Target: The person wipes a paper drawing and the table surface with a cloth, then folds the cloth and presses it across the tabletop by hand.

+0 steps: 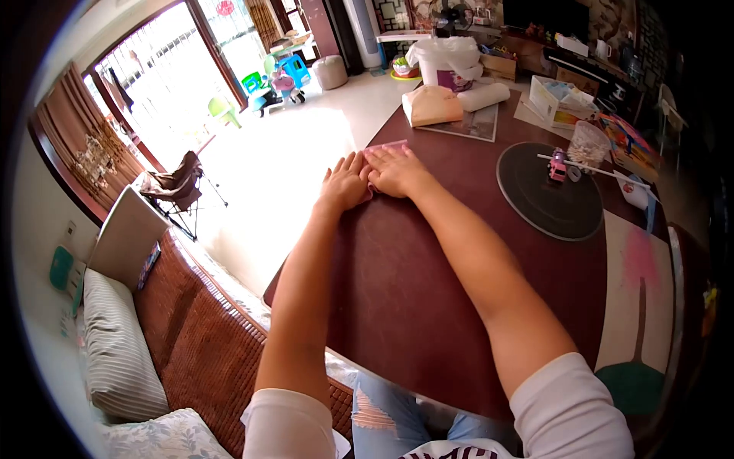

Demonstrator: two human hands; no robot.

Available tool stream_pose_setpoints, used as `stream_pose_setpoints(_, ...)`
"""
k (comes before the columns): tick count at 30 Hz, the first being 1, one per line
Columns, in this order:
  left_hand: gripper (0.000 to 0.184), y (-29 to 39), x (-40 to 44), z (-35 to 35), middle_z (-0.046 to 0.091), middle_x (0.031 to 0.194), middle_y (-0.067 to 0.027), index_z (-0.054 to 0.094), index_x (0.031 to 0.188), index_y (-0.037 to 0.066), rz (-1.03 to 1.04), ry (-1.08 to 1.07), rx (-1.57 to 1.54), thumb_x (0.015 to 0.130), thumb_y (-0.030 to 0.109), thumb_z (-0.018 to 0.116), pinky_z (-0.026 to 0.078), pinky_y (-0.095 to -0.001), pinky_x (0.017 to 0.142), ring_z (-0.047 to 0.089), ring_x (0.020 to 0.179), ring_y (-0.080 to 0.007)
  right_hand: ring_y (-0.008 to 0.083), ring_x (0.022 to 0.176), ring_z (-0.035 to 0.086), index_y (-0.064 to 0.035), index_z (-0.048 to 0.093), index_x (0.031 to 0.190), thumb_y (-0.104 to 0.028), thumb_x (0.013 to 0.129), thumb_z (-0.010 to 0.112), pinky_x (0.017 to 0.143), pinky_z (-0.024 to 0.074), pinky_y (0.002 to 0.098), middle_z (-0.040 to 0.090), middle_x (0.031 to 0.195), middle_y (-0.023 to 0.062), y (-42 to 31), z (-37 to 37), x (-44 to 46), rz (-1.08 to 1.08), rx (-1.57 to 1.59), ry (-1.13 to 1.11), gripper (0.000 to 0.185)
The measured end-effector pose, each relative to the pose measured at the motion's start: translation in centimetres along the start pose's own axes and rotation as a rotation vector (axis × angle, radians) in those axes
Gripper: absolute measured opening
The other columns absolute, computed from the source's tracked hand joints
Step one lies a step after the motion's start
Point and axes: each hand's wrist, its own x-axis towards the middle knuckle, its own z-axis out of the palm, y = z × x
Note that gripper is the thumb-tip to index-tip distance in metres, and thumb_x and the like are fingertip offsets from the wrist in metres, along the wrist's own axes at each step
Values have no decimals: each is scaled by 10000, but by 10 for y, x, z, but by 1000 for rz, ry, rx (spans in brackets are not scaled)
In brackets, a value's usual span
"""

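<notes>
Both arms reach out to the far left edge of the dark red table. There my left hand lies flat, its fingers stretched forward. Beside it, touching it, my right hand also rests palm down with the fingers apart. Under the hands is a pink cloth; only its far edge and a bit between the palms show, and most of it is hidden. Neither hand is closed around anything.
To the right sits a round black turntable with a pink toy car on it. Farther back are a tissue pack, a white bucket and a white box. A brown sofa stands at left.
</notes>
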Motion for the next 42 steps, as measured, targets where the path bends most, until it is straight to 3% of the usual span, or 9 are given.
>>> stream_pose_setpoints(2,553,2,-12,-3,201,1538,-89,367,1402,249,115,-56,276,889,400,508,181,-543,1125,184,1410,-346,209,1411,224,-161,273,1469,-408,937,286,1154,126,439,240,1534,25,-3,1,-10,16,-4,5,587)
stream_pose_setpoints(4,519,9,-31,-5,197,1537,-108,400,1373,257,172,-12,297,886,399,508,174,-561,1120,175,1411,-359,229,1415,212,-155,262,1471,-404,939,291,1155,106,461,224,1539,39,-7,-2,-33,3,-5,-14,588)
stream_pose_setpoints(9,647,34,-96,0,147,1547,-131,175,1476,37,197,-56,125,980,446,247,50,-456,1160,90,1435,-312,297,1392,242,-87,255,1459,-409,934,335,1134,141,498,273,1504,128,-12,-10,-121,-113,30,15,621)
stream_pose_setpoints(16,654,127,-223,-9,151,1506,-261,214,1428,-76,471,-2,36,963,360,360,67,-434,1161,97,1424,-356,332,1348,316,-11,385,1374,-361,903,428,1101,194,530,359,1438,197,-8,-27,-299,-275,-5,231,588)
stream_pose_setpoints(21,671,188,-283,3,276,1435,-318,304,1353,-151,705,113,-81,914,336,445,164,-504,1128,245,1364,-432,354,1341,324,42,419,1338,-332,883,475,1105,188,524,376,1418,229,-14,-60,-407,-222,-62,208,592)
stream_pose_setpoints(23,640,202,-297,0,261,1442,-323,284,1364,-152,706,79,-64,945,313,421,128,-489,1139,197,1386,-424,350,1346,318,43,411,1345,-333,882,472,1112,178,517,371,1422,228,-14,-68,-423,-204,-67,178,599)
stream_pose_setpoints(29,657,199,-262,4,271,1451,-294,291,1370,-133,686,76,-99,916,313,454,139,-498,1132,221,1380,-412,329,1352,314,46,388,1358,-336,872,458,1123,175,493,362,1432,218,4,-70,-395,-212,-73,147,622)
stream_pose_setpoints(34,639,184,-153,29,354,1428,-247,366,1359,-72,611,229,-53,896,362,436,200,-498,1111,310,1345,-391,318,1348,321,36,402,1347,-310,871,434,1127,169,487,377,1425,206,64,-44,-296,-182,-90,280,590)
stream_pose_setpoints(42,585,162,14,44,268,1491,-197,288,1431,29,395,89,49,953,362,342,158,-472,1134,230,1387,-373,267,1395,249,-68,335,1420,-377,933,308,1137,164,447,290,1501,120,146,-38,-132,-40,-56,69,577)
